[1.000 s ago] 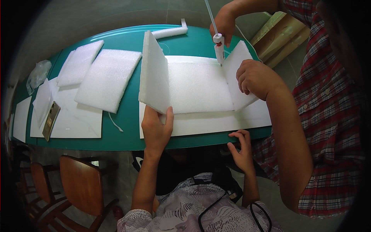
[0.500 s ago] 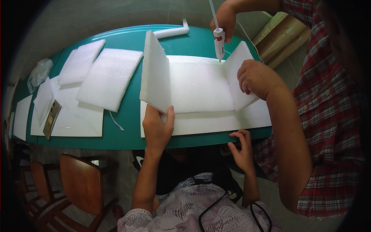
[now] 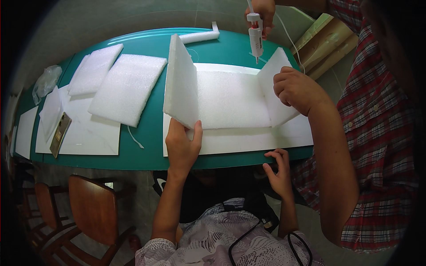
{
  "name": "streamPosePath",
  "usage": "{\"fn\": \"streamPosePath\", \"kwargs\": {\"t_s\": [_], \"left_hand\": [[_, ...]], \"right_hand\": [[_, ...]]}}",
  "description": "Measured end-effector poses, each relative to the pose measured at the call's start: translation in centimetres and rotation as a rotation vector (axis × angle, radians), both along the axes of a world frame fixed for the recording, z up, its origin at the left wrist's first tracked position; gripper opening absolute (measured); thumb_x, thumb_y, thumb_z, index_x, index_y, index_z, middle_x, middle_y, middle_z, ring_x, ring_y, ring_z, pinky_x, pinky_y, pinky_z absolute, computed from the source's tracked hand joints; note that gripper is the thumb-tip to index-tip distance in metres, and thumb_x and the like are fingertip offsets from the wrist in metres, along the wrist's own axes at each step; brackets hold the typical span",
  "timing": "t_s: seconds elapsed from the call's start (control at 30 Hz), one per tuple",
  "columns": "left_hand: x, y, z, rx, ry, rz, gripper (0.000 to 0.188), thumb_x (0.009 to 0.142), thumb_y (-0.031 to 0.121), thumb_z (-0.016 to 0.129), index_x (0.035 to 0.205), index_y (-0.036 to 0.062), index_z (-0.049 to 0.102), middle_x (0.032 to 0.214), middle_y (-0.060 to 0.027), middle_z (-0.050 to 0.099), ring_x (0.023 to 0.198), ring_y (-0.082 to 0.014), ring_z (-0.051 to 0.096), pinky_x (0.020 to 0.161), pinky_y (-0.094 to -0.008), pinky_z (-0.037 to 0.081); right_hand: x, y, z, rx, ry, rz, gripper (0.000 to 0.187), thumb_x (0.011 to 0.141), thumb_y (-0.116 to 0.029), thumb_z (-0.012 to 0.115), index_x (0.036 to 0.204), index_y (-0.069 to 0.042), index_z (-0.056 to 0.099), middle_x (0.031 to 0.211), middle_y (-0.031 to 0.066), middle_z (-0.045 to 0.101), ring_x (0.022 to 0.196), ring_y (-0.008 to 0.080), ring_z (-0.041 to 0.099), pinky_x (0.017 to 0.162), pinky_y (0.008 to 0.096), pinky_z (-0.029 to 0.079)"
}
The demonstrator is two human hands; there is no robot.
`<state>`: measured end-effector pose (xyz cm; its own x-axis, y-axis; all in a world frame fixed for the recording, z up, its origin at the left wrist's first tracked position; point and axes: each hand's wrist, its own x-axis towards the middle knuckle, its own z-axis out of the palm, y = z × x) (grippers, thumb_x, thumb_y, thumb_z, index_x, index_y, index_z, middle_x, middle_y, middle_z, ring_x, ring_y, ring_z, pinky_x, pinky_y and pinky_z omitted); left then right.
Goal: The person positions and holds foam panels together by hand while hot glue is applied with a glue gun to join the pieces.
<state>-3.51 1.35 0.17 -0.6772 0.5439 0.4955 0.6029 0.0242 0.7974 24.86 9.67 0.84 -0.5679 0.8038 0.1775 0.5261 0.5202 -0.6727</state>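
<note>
My left hand (image 3: pixel 183 144) grips the lower near corner of an upright white foam sheet (image 3: pixel 183 84). This sheet stands along the left end of a flat foam sheet (image 3: pixel 233 99), which lies on a white marbled board (image 3: pixel 239 140). At the right end, a co-worker's hand (image 3: pixel 298 90) holds another upright foam sheet (image 3: pixel 276 93). The co-worker's other hand (image 3: pixel 265 15) holds a white glue gun (image 3: pixel 256 37), its nozzle down, above the far right of the flat sheet. My right hand (image 3: pixel 279 170) is empty by the table's front edge, fingers apart and slightly curled.
Loose foam sheets (image 3: pixel 128 88) lie on another white board (image 3: pixel 95 139) at left, with a phone (image 3: pixel 60 134) and a crumpled plastic bag (image 3: pixel 46 83). A foam strip (image 3: pixel 197 36) rests at the back of the green table (image 3: pixel 146 155). Wooden chairs (image 3: pixel 93 208) stand below left.
The glue gun has lifted up and away from the corner by the right upright sheet. My left hand and its sheet stay nearly in place; the whole view shifts slightly.
</note>
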Motion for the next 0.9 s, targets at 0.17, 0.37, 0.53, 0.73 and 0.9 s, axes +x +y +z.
{"fn": "streamPosePath", "kwargs": {"t_s": [0.17,0.37,0.53,0.73,0.9], "left_hand": [[0.0,0.0,0.3,0.010,-0.003,0.003,0.025,0.085,0.009,0.070,0.100,-0.0062,0.056,0.083,-0.0192,0.064,0.070,-0.0285,0.066,0.063,-0.0364,0.054],[0.1,-0.1,0.4,0.010,-0.029,-0.004,0.025,0.085,0.008,0.070,0.100,-0.0059,0.057,0.082,-0.0187,0.063,0.070,-0.0286,0.066,0.064,-0.0362,0.054],[0.0,-0.2,0.5,0.020,-0.020,0.001,0.024,0.085,0.008,0.070,0.100,-0.0057,0.057,0.083,-0.0184,0.063,0.070,-0.0288,0.066,0.064,-0.0361,0.054],[0.2,0.0,0.6,0.012,-0.017,-0.009,0.025,0.085,0.009,0.070,0.100,-0.0064,0.057,0.085,-0.0187,0.062,0.072,-0.0294,0.066,0.065,-0.0368,0.054],[-0.1,-0.6,0.5,0.019,-0.026,0.017,0.026,0.085,0.009,0.070,0.101,-0.0067,0.057,0.086,-0.0189,0.062,0.072,-0.0299,0.066,0.066,-0.0370,0.055]], "right_hand": [[-0.1,-0.1,0.4,-0.001,0.000,0.000,0.030,0.080,-0.003,0.069,0.108,-0.006,0.061,0.114,0.0134,0.048,0.111,0.0308,0.050,0.100,0.0376,0.040],[-0.1,-0.1,0.5,0.003,0.008,0.003,0.029,0.080,-0.002,0.069,0.108,-0.005,0.062,0.114,0.0138,0.048,0.111,0.0307,0.050,0.099,0.0376,0.040],[-0.1,-0.1,0.6,-0.005,0.015,0.004,0.030,0.079,-0.002,0.069,0.108,-0.005,0.062,0.114,0.0139,0.048,0.111,0.0308,0.050,0.099,0.0377,0.039],[0.1,-0.1,0.7,-0.006,0.021,-0.002,0.029,0.079,-0.002,0.069,0.108,-0.004,0.062,0.114,0.0141,0.048,0.111,0.0309,0.050,0.099,0.0376,0.040],[-0.6,-0.1,0.8,-0.010,0.017,0.024,0.030,0.080,-0.002,0.069,0.108,-0.004,0.062,0.114,0.0140,0.048,0.110,0.0309,0.050,0.098,0.0374,0.040]]}}
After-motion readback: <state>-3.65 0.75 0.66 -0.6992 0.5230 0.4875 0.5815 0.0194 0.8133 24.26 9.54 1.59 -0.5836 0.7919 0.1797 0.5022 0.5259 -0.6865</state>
